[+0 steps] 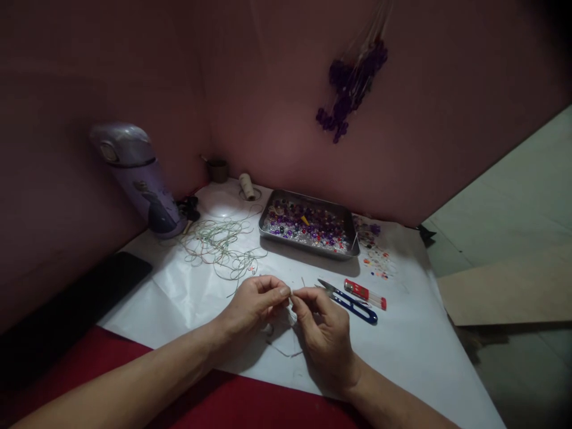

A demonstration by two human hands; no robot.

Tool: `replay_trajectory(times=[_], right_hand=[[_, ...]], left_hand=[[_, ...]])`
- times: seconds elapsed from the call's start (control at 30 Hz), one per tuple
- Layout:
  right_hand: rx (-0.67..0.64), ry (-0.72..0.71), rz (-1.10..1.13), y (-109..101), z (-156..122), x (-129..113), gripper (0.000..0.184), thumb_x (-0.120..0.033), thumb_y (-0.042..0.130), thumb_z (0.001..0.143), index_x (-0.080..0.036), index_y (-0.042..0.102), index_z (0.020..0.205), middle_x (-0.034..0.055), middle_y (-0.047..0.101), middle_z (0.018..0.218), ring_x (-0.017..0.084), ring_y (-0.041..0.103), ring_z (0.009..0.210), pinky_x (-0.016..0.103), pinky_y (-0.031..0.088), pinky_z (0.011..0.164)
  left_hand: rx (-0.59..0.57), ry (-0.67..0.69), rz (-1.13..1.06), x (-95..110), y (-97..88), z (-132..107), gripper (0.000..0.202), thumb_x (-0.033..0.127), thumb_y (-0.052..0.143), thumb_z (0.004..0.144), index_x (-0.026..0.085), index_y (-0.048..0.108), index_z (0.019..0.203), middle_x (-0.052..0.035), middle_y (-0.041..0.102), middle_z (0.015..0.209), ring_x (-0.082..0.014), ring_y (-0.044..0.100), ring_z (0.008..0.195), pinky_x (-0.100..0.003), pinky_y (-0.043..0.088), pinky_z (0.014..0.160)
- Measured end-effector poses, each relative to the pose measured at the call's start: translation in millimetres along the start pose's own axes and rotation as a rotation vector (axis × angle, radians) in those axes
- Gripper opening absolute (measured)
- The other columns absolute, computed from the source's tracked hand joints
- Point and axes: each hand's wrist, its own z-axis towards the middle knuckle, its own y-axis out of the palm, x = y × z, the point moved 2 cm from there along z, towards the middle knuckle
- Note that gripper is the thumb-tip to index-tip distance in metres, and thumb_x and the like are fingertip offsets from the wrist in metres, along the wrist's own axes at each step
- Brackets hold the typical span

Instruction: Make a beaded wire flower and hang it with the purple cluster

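Note:
My left hand (263, 301) and my right hand (324, 325) meet fingertip to fingertip above the white sheet, both pinched closed. Between and below them hangs a thin thread (283, 354), which trails in a loose loop on the sheet. Whatever small part sits right at the fingertips is too tiny to make out. Just beyond my right hand lie blue-handled thread snips (357, 308) and a red-and-clear tube (365, 294). Past my left hand spreads a tangle of green cord (218, 241).
A metal tray (308, 253) of purple, clear and red beads stands at the back. Loose beads (378, 262) lie to its right. A lilac bottle (140, 179), thread spool (246, 186) and dark phone-like slab (120, 271) are leftward. Purple beaded strands (348, 89) hang on the wall.

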Motion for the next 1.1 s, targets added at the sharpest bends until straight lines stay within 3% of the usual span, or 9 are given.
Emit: replay_trajectory(times=[0.23, 0.43, 0.57, 0.8, 1.1], right_hand=[[-0.004, -0.01, -0.047, -0.4, 1.3, -1.4, 0.011, -0.019, 0.053, 0.091, -0.018, 0.062, 0.084, 0.0017, 0.063, 0.068, 0.014, 0.057, 0.058, 0.025, 0.045, 0.057], [0.029, -0.024, -0.067, -2.4, 0.5, -3.0, 0.009, -0.018, 0.054, 0.088, -0.018, 0.058, 0.08, -0.0016, 0.058, 0.061, 0.011, 0.051, 0.048, 0.023, 0.039, 0.048], [0.035, -0.041, -0.084, -2.6, 0.5, -2.8, 0.009, -0.017, 0.054, 0.087, -0.018, 0.057, 0.078, -0.0023, 0.057, 0.059, 0.01, 0.048, 0.047, 0.023, 0.038, 0.047], [0.025, -0.071, -0.097, -3.2, 1.1, -4.4, 0.01, -0.018, 0.054, 0.087, -0.019, 0.057, 0.077, -0.0034, 0.054, 0.058, 0.009, 0.045, 0.046, 0.022, 0.036, 0.046], [0.018, -0.083, -0.074, -3.7, 0.8, -4.4, 0.009, -0.017, 0.054, 0.086, -0.019, 0.056, 0.077, -0.0036, 0.053, 0.059, 0.009, 0.044, 0.046, 0.023, 0.035, 0.047]], left_hand=[[0.018, -0.002, -0.001, 2.2, 0.2, -0.6, 0.025, 0.028, 0.077, 0.07, 0.011, 0.061, 0.062, 0.0022, 0.05, 0.053, -0.005, 0.038, 0.046, -0.02, 0.026, 0.045], [-0.012, -0.069, -0.118, 3.8, -2.4, 0.8, 0.016, 0.022, 0.075, 0.072, 0.009, 0.066, 0.075, -0.0044, 0.061, 0.071, -0.0075, 0.05, 0.056, -0.018, 0.035, 0.049], [-0.04, -0.104, -0.179, 2.1, -4.8, 2.8, 0.015, 0.011, 0.076, 0.067, 0.008, 0.068, 0.079, -0.0045, 0.062, 0.069, -0.0074, 0.052, 0.056, -0.017, 0.038, 0.049], [-0.108, -0.148, -0.204, -1.1, -5.6, 3.3, 0.012, 0.013, 0.075, 0.071, 0.007, 0.069, 0.078, -0.0032, 0.06, 0.065, -0.0061, 0.05, 0.055, -0.016, 0.038, 0.047], [-0.098, -0.138, -0.217, -1.5, -6.1, 5.2, 0.014, 0.009, 0.077, 0.067, 0.008, 0.068, 0.078, -0.0031, 0.062, 0.065, -0.0066, 0.053, 0.054, -0.016, 0.04, 0.049]])
